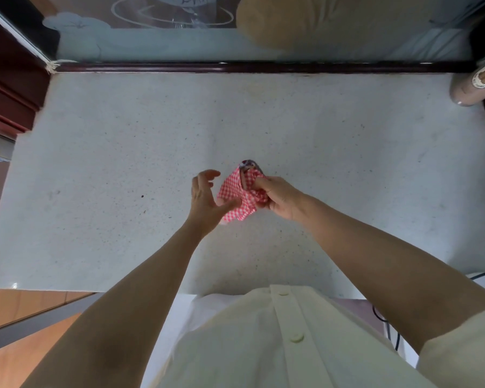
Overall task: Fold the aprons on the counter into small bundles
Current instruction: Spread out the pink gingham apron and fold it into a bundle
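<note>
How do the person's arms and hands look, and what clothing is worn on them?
Both forearms are bare. The left hand and right hand wear no gloves, and no ring or watch shows. A short cream fabric sleeve covers the right upper arm, part of a cream button-front shirt. No left sleeve is in view.

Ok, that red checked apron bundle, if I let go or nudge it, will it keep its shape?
Probably floppy: the red checked apron is soft cloth, bunched where the right hand grips it, a loose corner hanging out. Likely light, since one hand holds all of it. It may unfold if released.
</note>
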The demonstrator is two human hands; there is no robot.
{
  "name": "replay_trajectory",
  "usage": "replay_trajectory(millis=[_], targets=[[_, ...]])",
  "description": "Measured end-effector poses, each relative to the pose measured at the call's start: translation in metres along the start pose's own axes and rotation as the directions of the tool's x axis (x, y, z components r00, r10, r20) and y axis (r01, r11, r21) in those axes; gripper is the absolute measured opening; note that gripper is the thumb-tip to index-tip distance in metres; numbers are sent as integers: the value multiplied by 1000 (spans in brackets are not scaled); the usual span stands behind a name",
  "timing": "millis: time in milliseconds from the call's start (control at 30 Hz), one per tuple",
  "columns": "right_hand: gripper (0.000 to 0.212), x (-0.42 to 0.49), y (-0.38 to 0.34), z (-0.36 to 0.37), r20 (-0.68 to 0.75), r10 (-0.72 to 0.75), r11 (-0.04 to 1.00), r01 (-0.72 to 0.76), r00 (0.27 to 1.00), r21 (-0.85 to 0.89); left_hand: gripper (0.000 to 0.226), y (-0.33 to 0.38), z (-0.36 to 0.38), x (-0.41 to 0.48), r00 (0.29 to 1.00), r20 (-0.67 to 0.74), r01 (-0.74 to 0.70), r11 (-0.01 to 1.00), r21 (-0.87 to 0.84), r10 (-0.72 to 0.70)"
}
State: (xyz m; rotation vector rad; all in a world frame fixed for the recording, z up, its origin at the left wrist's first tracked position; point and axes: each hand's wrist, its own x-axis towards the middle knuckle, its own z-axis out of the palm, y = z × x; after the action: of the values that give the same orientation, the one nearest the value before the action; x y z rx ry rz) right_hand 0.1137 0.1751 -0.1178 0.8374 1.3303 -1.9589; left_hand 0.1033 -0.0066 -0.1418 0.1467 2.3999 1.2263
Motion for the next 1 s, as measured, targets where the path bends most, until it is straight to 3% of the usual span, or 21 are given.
replay_trajectory(millis=[100,200,300,400,467,600,700,867,1000], targets=[[33,2,-3,6,-84,-2,931,32,996,363,66,9,8,1,985,28,-170,980,104,168],[37,-4,-10,12,-25,-16,869,26,1000,493,89,8,13,2,969,142,-233,938,257,202],[36,-10,-16,15,52,-24,889,-2,998,458,99,9,19,5,980,-24,-182,933,309,198],[41,-11,-17,15,111,-31,894,-22,993,448,79,22,18,10,945,-248,-147,955,259,213],[45,-10,-16,14,123,-37,915,-16,992,403,61,29,15,13,934,-296,-115,954,277,199],[51,-4,-13,9,101,-51,970,25,994,242,40,30,8,19,950,-303,-23,982,187,80],[31,-4,-13,0,50,-85,996,84,995,30,34,26,2,19,966,-258,2,1000,8,0],[39,-2,-24,-29,-121,-201,977,207,972,44,39,21,-5,17,984,-141,62,945,-322,-113],[38,-3,-28,-32,-71,-204,979,204,976,2,47,22,-3,18,989,-77,93,927,-362,-129]])
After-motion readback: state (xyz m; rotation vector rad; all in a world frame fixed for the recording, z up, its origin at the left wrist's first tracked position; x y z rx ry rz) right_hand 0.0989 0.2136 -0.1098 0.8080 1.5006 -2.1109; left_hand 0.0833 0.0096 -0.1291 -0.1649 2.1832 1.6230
